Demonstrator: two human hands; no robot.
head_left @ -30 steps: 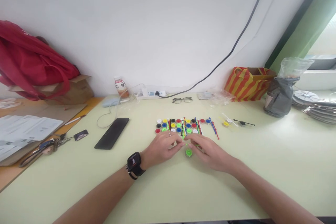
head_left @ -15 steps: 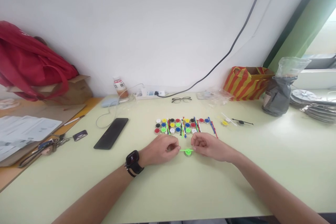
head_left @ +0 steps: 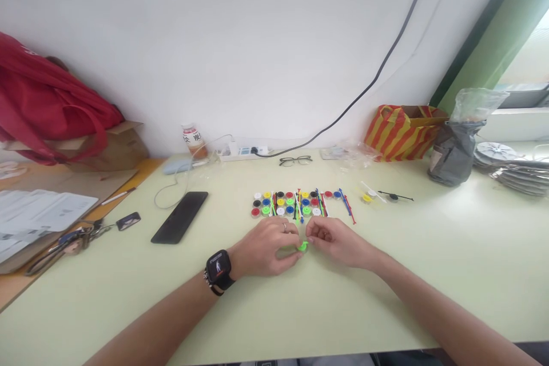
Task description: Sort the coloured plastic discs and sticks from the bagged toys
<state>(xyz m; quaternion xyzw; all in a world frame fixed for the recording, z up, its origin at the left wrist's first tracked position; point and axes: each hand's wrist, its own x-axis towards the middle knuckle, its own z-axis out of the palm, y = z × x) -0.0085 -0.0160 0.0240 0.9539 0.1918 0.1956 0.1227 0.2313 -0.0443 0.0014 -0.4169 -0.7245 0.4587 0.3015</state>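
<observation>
A small bright green spinner (head_left: 303,246), a round disc base with an arrow across its top, is between my two hands just above or on the table. My left hand (head_left: 272,246), with a ring and a black watch at the wrist, closes thumb and fingers on its left side. My right hand (head_left: 337,240) is pinched at its right edge, where the arrow's end seems to be; the fingers hide most of the arrow. Beyond the hands lie rows of coloured round discs (head_left: 281,202) with loose coloured arrows (head_left: 299,206) laid between them.
A yellow disc (head_left: 366,199) and a black disc with a black arrow (head_left: 393,198) lie to the right. A phone (head_left: 180,217) is at the left, eyeglasses (head_left: 295,160) behind. A striped bag (head_left: 403,131), a grey bag (head_left: 452,154) and a bottle (head_left: 195,140) stand near the wall.
My left hand has moved right and its fingers now close round the green disc, where before they were at the arrow's left end. My right hand has shifted slightly left.
</observation>
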